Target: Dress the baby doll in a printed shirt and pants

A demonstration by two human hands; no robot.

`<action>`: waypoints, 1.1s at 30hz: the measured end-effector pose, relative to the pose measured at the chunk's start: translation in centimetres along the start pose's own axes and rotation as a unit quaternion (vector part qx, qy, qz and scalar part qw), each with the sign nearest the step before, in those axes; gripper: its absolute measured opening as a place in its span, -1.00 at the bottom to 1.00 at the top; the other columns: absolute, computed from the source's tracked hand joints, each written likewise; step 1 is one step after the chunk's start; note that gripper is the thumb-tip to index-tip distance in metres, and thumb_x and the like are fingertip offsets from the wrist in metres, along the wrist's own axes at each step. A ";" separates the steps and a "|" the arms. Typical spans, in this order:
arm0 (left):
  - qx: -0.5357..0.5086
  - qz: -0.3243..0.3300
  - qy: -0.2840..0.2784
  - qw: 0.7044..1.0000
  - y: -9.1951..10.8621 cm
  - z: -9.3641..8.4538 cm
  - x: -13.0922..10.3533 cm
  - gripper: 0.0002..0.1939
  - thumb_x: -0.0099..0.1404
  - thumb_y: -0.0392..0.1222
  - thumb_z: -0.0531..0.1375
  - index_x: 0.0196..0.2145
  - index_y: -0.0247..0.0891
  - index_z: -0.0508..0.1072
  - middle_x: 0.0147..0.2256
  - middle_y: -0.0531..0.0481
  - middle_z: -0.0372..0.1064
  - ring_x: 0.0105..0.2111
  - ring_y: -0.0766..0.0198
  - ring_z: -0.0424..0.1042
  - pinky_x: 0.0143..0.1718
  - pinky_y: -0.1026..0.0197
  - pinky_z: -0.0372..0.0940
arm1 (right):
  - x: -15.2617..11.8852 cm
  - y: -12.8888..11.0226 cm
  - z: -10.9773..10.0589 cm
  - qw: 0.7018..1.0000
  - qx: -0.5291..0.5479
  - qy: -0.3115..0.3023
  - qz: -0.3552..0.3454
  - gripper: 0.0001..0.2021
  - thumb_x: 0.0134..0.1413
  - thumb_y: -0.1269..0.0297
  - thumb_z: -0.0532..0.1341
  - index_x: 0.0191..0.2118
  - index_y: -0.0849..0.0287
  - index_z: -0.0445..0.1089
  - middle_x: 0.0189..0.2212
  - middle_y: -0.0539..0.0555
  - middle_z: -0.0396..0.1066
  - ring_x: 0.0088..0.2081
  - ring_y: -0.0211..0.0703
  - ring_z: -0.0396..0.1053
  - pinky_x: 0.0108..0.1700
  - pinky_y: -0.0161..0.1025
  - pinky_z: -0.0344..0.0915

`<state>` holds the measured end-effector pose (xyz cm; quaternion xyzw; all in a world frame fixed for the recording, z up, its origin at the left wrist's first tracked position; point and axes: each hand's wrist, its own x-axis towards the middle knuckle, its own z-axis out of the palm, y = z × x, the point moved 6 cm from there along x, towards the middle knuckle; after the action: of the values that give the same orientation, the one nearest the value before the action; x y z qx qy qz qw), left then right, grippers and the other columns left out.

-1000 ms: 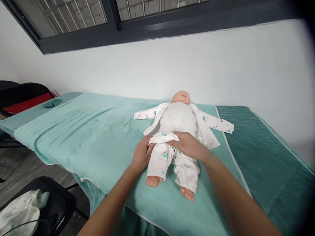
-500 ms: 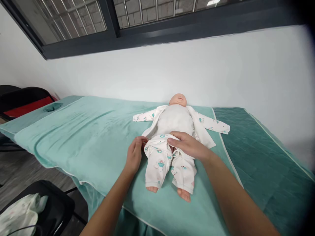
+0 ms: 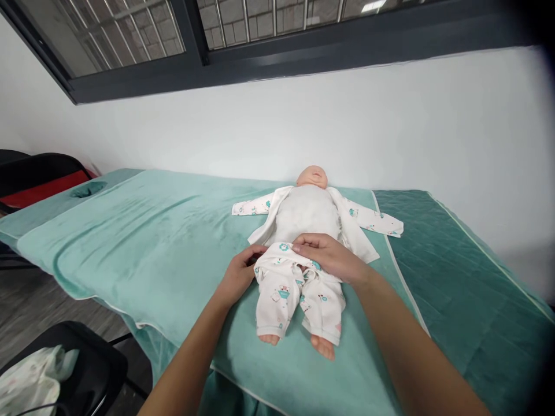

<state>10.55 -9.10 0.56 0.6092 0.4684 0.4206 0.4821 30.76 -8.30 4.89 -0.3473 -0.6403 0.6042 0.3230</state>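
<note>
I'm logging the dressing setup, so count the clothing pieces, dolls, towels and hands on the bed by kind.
Dolls: 1, the baby doll
Clothing pieces: 2, printed trousers and open jacket
Towels: 1, light green towel
Hands: 2, left hand and right hand
Total: 6

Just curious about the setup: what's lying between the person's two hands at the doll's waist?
In the head view, the waistband of the printed trousers lies between the left hand and the right hand, on the doll.

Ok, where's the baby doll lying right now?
In the head view, the baby doll lies on its back right of centre on the light green towel, head toward the wall, both hands at its printed trousers.
</note>
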 end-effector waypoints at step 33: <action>-0.048 -0.043 0.054 0.996 0.2 0.3 0.0 -0.79 0.10 -0.23 0.26 -0.29 -0.26 0.33 -0.38 0.09 0.34 -0.39 0.36 0.27 -0.38 0.34 0.20 | 0.2 -0.5 0.1 0.999 -0.029 0.016 -0.031 -0.67 0.23 -0.02 0.21 -0.27 0.18 0.43 -0.36 -0.03 0.36 -0.33 -0.26 0.26 -0.25 -0.30 0.15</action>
<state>10.85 -9.20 0.67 0.5408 0.4991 0.4541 0.5022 30.48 -8.20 5.36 -0.3464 -0.6623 0.5696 0.3419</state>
